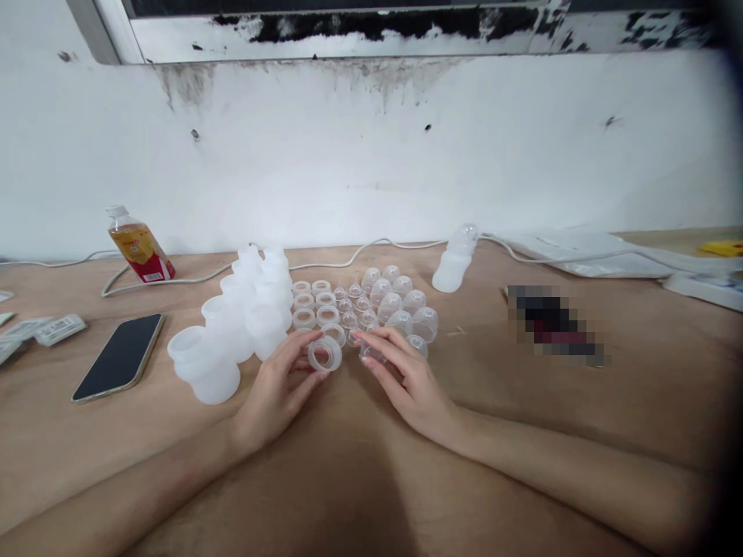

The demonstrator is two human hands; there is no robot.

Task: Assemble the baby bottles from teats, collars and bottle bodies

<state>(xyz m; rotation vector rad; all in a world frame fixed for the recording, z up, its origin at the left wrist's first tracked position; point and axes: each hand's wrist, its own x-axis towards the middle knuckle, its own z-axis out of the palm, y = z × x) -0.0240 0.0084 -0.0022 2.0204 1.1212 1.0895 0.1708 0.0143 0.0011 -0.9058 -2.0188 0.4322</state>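
Note:
My left hand (282, 383) pinches a translucent screw ring (325, 354) by its edge, tilted so its opening faces me. Between the thumb and fingers of my right hand (409, 379) is a clear bottle teat (371, 353), partly covered by the fingers. The ring and the teat are apart. Just beyond my hands lie rows of more screw rings (303, 318), several clear teats (355, 291) and clear domed caps (414, 303). Frosted white bottle bodies (214, 363) stand in rows to the left of my left hand.
A capped bottle (453, 267) stands at the back right. Left are a phone (121, 357), a drink bottle (141, 246) and small packets (60, 329). A white cable (371, 246) runs along the wall. Plastic bags (586, 255) and a pixelated item (554, 325) lie right.

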